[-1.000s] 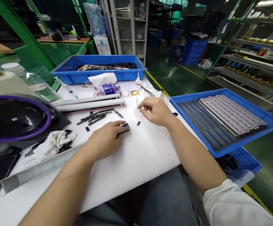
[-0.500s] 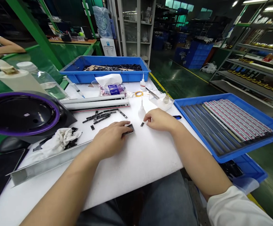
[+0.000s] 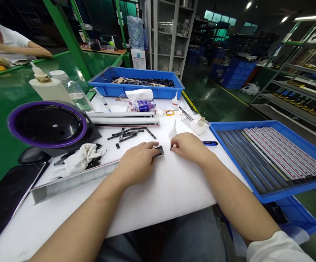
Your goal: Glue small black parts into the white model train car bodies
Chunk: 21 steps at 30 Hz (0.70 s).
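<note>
My left hand (image 3: 137, 163) is wrapped over the right-hand end of a long metal channel (image 3: 76, 185), which lies slantwise across the white table. The channel's open end shows just past my fingertips. Between thumb and fingertips, my right hand (image 3: 187, 145) pinches a small black rectangular piece (image 3: 171, 147) a little to the right of that end. Directly behind the right fingers stands a white squeeze bottle (image 3: 172, 133) with a thin nozzle. Several black strips (image 3: 127, 134) lie loose beyond the left hand, and one short black piece (image 3: 118, 146) sits apart from them.
A blue tray (image 3: 278, 189) of metal profiles stands on the right. At the back are a blue bin (image 3: 136, 89), a tissue box (image 3: 143, 106) and more channels (image 3: 125, 121). A purple-rimmed black fan-like device (image 3: 47, 125) and white cloth (image 3: 78, 160) occupy the left. A co-worker sits far left.
The right fingers have closed on the small black piece that lay on the table. The left hand stays on the channel. The whole view has swung to the left.
</note>
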Available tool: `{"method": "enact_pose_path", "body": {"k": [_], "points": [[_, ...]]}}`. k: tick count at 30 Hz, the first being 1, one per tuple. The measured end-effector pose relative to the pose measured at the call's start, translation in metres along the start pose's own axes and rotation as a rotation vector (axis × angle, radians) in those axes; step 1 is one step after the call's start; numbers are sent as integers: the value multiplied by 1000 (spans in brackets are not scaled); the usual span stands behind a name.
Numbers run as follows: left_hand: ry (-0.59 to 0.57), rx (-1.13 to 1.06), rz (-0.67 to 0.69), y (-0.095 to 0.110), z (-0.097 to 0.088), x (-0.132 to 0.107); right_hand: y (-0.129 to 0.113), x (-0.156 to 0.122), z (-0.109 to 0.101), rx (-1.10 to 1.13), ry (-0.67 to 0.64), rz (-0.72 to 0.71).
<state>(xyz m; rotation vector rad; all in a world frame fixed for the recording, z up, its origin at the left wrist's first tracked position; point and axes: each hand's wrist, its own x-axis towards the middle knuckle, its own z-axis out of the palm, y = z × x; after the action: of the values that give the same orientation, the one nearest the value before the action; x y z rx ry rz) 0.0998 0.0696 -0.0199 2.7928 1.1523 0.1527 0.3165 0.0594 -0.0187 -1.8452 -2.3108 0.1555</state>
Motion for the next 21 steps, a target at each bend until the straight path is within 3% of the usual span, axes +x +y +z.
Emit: {"method": "enact_pose_path", "body": {"k": [5, 10, 15, 21], "points": [[-35, -62, -15, -7, -2, 4, -2, -3, -3, 52, 22, -72], [-20, -42, -10, -10, -4, 5, 1, -4, -7, 289, 6, -84], [14, 27, 0, 3, -4, 0, 18, -1, -14, 631, 338, -11], [63, 135, 156, 60, 11, -2, 50, 5, -15, 848, 820, 88]]}}
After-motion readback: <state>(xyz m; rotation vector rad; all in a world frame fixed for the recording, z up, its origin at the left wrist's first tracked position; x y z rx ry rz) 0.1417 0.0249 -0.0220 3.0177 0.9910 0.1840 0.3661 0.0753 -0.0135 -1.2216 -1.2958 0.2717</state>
